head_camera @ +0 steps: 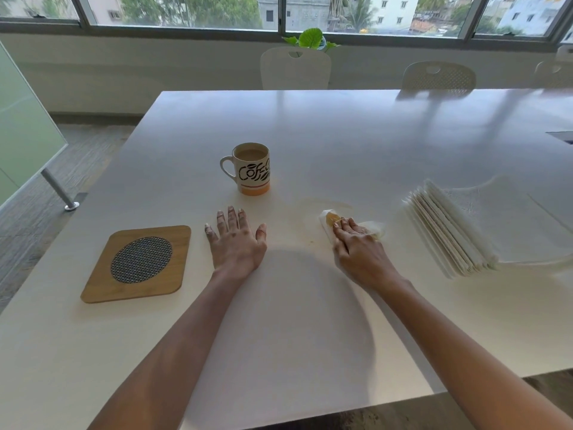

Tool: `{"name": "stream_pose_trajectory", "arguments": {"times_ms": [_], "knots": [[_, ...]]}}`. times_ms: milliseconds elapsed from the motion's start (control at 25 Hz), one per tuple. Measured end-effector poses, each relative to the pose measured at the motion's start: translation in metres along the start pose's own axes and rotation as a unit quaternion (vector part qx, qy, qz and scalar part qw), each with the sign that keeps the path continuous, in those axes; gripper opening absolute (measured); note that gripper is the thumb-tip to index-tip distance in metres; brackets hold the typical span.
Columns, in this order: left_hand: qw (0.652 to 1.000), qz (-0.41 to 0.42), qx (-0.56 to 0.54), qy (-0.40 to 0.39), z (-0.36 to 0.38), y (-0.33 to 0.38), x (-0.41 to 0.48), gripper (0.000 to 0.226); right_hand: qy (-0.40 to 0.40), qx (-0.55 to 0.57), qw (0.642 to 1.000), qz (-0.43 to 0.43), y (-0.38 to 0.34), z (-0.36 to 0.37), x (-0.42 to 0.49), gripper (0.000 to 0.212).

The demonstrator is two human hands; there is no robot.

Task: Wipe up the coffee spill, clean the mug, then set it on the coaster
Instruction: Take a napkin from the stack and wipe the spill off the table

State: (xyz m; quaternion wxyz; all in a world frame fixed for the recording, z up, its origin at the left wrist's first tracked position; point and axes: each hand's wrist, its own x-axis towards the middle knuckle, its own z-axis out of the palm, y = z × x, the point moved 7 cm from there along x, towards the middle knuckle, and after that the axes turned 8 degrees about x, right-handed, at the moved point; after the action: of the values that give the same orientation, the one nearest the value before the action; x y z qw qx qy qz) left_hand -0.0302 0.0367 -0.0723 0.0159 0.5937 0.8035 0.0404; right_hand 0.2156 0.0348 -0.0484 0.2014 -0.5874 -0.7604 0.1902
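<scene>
Step in hand: wiping the spill, first of three. Mug cleaning and coaster placement are not started.

Left hand (237,240) lies flat on the white table (294,321), fingers spread and straight, holding nothing. It sits between the coaster and the wipe area.

Square wooden coaster with dark woven oval centre (139,262) is just left of that hand, with nothing on it.

Right hand (356,243) presses palm-down with straight fingers on a crumpled white paper napkin (327,221). It is not curled round it. The napkin already shows a brown wet patch near the fingertips.

Pale tan coffee spill film (322,201) arcs just beyond the napkin, towards the mug. Small brown specks lie nearer, left of the right hand.

Fanned stack of white paper napkins (449,234) sits right of the wiping hand, near but apart.

White ceramic mug with black "Coffee" lettering and orange base band (254,169) stands upright beyond both hands, handle to the left. It holds milky coffee and is well apart from the coaster.

Next move, judged: push the napkin forward over the arc, probably with a fresh sheet since this one looks soaked. The mug is full, so lift it level.

Far side: white plastic chairs (294,69) and the window.
</scene>
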Motion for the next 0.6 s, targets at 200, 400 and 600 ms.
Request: {"name": "stream_pose_trajectory", "arguments": {"times_ms": [200,400,600], "knots": [[1.0,-0.002,0.002,-0.006,0.001,0.001,0.001,0.07,-0.009,0.012,0.999,-0.042,-0.018,0.015,-0.013,0.049],[1.0,-0.009,0.002,-0.013,0.003,0.001,0.001,0.068,-0.033,0.035,0.994,-0.095,-0.042,0.035,-0.003,0.05],[1.0,-0.008,0.004,-0.02,0.004,0.001,0.002,0.069,-0.044,0.026,0.992,-0.112,-0.054,0.045,0.032,0.055]]}}
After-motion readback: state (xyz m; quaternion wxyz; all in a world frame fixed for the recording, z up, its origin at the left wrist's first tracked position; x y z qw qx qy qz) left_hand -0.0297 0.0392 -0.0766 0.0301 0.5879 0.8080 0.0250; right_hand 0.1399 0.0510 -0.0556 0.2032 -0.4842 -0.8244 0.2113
